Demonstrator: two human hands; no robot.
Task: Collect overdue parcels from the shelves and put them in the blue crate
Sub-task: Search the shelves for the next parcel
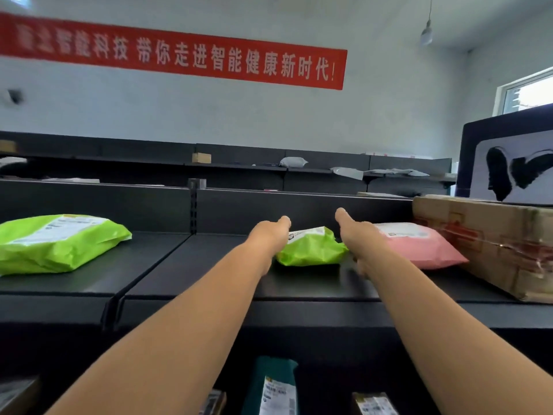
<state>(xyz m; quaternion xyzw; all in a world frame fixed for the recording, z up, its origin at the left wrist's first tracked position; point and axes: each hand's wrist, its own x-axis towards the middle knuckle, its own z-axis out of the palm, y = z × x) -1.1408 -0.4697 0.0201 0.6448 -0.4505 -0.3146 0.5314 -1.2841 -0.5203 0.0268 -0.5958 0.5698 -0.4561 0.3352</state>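
A small green parcel (312, 248) with a white label lies on the top black shelf (185, 265). Both my arms reach out to it. My left hand (270, 235) is against its left edge, thumb pointing forward over the label corner; its fingers are hidden. My right hand (357, 236) is at its right side, between it and a pink parcel (419, 245), thumb straight and fingers hanging blurred toward the shelf, holding nothing. A larger green parcel (57, 241) lies at the far left of the shelf. No blue crate is in view.
A taped cardboard box (490, 244) stands at the shelf's right end, touching the pink parcel. On the lower shelf are a dark green parcel (273, 384) and other labelled packages. More shelves with grey bags line the back wall.
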